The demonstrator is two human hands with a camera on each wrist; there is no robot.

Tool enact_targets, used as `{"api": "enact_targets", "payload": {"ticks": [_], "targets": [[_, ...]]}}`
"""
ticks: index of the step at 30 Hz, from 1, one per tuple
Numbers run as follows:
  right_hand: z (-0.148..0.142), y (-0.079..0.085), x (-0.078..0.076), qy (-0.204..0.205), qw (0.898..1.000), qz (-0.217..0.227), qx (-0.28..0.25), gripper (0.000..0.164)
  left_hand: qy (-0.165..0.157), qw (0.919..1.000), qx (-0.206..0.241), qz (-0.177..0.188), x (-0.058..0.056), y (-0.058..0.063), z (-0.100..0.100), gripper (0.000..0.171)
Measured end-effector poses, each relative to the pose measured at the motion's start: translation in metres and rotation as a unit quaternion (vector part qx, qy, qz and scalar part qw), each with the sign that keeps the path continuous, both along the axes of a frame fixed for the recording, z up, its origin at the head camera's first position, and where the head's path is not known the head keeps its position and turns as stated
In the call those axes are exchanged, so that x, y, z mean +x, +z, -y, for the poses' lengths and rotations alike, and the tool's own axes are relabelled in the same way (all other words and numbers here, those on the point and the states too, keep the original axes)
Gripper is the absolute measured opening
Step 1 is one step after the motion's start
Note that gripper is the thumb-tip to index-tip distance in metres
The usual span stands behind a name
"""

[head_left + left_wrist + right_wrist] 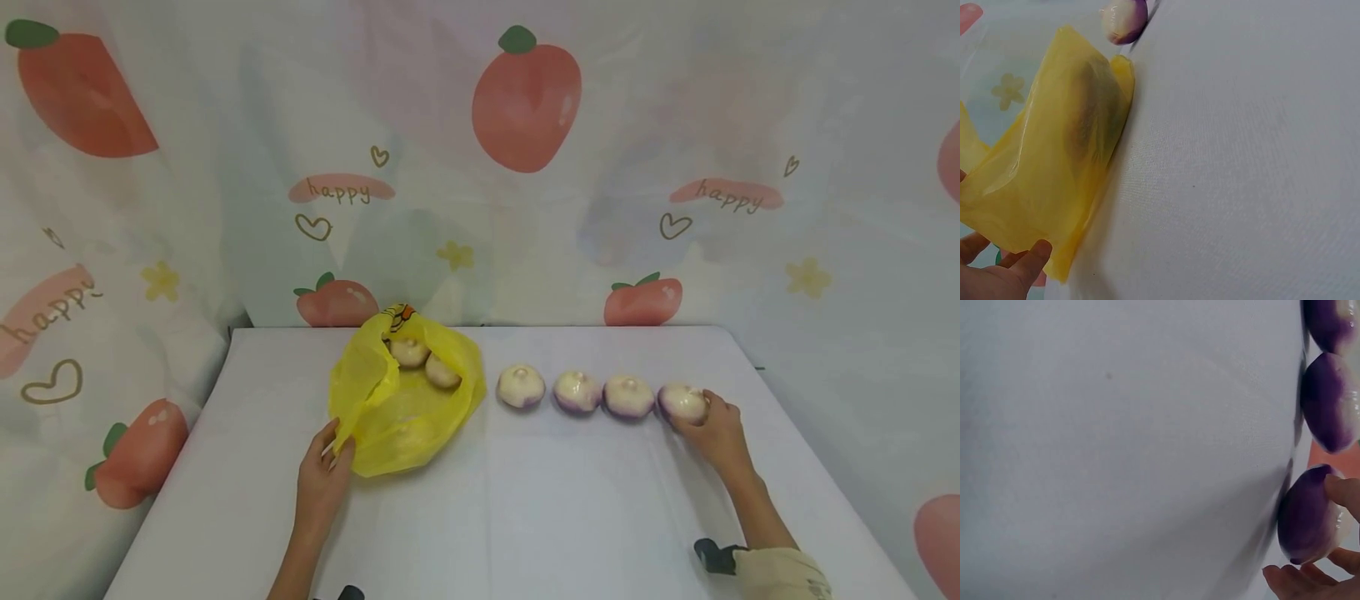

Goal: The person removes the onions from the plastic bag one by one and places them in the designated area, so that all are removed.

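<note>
A yellow plastic bag (408, 429) lies with its mouth facing up, and two white turnips (442, 372) show inside it. At the bag's near left edge my left hand (324, 477) pinches the plastic between thumb and fingers. To the right of the bag, several purple-and-white turnips (577, 392) sit in a row, white side up. My right hand (716, 429) grips the turnip (1309, 515) at the right end of this row, thumb on one side and fingers on the other. That turnip rests at the tabletop, close beside its neighbour (628, 396).
The table (540, 508) has a white cover. A curtain (480, 233) printed with fruit and "happy" hangs behind it and along the sides. Dark wrist camera mounts (716, 556) show near the front.
</note>
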State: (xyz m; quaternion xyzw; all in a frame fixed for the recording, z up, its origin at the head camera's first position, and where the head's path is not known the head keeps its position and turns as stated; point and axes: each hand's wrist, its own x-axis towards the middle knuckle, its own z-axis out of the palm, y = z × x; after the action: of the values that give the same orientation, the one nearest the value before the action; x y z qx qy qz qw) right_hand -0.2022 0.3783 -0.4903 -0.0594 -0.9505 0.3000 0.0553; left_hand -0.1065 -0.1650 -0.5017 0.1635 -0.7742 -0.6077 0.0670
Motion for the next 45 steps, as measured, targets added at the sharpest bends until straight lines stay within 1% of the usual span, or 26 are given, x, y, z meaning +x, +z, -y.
{"api": "enact_targets", "payload": {"ticks": [9,11,15,19,23,26,30,35,39,45], "targets": [[0.001,0.003,0.001,-0.025,1.0,0.013,-0.001,0.082,0.001,1.0,-0.006,0.001,0.0,0.0,-0.001,0.055],[0.002,0.004,0.001,-0.026,1.0,0.008,-0.001,0.082,0.001,1.0,-0.007,0.002,0.0,0.0,-0.001,0.055],[0.007,0.008,0.001,-0.025,0.999,-0.024,0.004,0.079,0.0,1.0,-0.007,0.004,0.0,0.0,-0.002,0.054],[0.017,0.016,0.0,-0.024,0.998,-0.06,0.016,0.074,0.001,1.0,-0.009,0.002,-0.001,0.0,-0.002,0.055],[0.03,0.024,-0.005,-0.017,0.996,-0.089,0.013,0.07,0.003,0.9999,-0.011,-0.006,-0.001,0.0,-0.001,0.055],[0.039,0.028,-0.008,-0.007,0.994,-0.108,-0.003,0.069,0.007,0.9998,-0.014,-0.014,0.0,0.0,-0.002,0.056],[0.05,0.031,-0.011,0.005,0.992,-0.127,-0.014,0.067,0.006,0.9998,-0.016,-0.012,0.001,0.0,-0.003,0.056],[0.061,0.034,-0.014,0.017,0.989,-0.147,-0.019,0.064,-0.004,0.9999,-0.014,-0.001,-0.001,0.001,-0.003,0.058],[0.068,0.035,-0.017,0.029,0.987,-0.157,-0.031,0.062,-0.007,0.9999,-0.007,0.003,-0.001,0.002,-0.003,0.057],[0.078,0.031,-0.017,0.046,0.985,-0.15,-0.071,0.06,-0.013,0.9999,-0.005,0.003,0.0,0.005,-0.004,0.057]]}}
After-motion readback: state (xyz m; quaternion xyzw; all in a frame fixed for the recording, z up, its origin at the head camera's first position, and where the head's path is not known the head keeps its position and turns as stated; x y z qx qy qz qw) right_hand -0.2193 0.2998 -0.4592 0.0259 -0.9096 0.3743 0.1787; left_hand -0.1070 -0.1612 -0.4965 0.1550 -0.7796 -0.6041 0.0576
